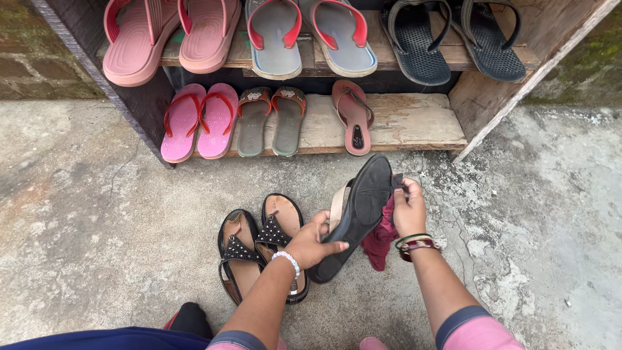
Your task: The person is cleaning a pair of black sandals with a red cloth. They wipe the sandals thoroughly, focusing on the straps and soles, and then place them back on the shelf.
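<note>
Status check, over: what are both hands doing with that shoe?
Left hand grips black-soled sandal, sole up. Right hand holds its toe end, maroon cloth beneath. Studded sandal pair on floor beside it, over.

A matt black rubbery sole is seen on the sandal [360,214], soft maroon cloth [381,238] beside it, rough cracked concrete floor [97,220], and worn wooden rack [414,120].

Your left hand [315,243] grips the upturned sandal [358,210] at its lower end; your right hand [408,209] and cloth [382,234] sit at its three o'clock. A sandal pair [259,249] lies at nine o'clock, the shoe rack [402,120] at twelve.
</note>
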